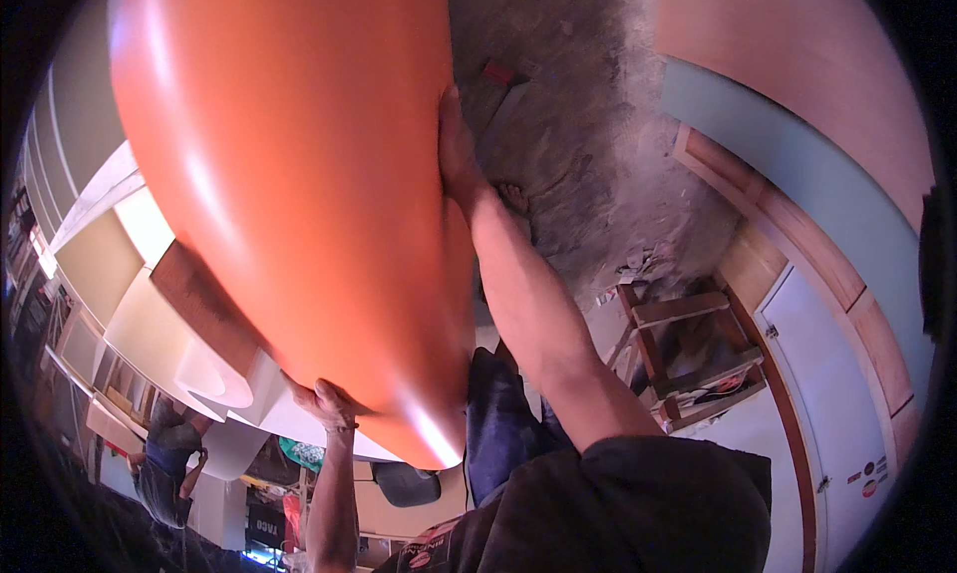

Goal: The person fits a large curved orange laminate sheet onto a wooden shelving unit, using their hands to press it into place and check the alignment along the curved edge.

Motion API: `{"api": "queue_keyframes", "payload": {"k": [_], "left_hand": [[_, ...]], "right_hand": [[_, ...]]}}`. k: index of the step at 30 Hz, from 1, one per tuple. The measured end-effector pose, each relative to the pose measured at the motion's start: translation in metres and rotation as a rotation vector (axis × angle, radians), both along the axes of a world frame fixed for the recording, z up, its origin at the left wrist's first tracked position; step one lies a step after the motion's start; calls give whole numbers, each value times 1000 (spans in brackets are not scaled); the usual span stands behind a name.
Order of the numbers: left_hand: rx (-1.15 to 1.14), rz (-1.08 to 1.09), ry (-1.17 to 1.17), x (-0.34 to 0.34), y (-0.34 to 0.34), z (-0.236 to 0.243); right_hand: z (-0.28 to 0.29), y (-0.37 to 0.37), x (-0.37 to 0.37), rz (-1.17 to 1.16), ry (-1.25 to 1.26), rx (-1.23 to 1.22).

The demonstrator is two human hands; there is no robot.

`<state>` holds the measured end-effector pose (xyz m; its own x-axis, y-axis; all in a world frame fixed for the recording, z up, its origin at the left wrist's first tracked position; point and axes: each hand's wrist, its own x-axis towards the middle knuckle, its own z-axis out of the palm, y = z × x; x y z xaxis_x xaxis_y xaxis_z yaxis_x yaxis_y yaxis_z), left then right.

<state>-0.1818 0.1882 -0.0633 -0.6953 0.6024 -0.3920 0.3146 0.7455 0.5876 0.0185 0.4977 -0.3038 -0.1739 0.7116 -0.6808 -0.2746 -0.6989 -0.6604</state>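
A large, smooth orange panel (pixel 299 194) with a glossy, rounded surface fills the left and middle of the head view. Its lower end tapers toward my body. My right hand (pixel 459 149), arm stretched forward, grips the panel's right edge, and most of its fingers are hidden behind that edge. Close to the near end, my left hand (pixel 324 405) holds the left edge, thumb showing and the fingers partly out of sight underneath. What supports the panel from below cannot be seen.
A wooden frame (pixel 688 349) stands on the dusty floor (pixel 608 144) at right, near a white door (pixel 822 374). Blue-grey (pixel 797 144) and pinkish panels line the far right. At lower left, another person (pixel 169 463) is near pale curved pieces (pixel 169 344).
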Motion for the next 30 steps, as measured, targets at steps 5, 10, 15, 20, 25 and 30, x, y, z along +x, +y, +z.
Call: {"api": "queue_keyframes", "payload": {"k": [5,10,15,20,25,30], "left_hand": [[56,-13,15,-4,-16,7],[1,-84,43,9,20,4],[32,-5,57,1,0,-5],[111,107,-6,-1,7,6],[-57,5,50,-3,10,0],[-65,25,40,-1,20,6]], "right_hand": [[-73,-2,-9,12,38,-99],[-143,16,6,-119,223,-145],[-124,15,31,265,-384,-161],[141,7,-20,-77,187,-193],[213,22,-37,55,-121,-379],[175,30,-47,-90,-208,-337]]}}
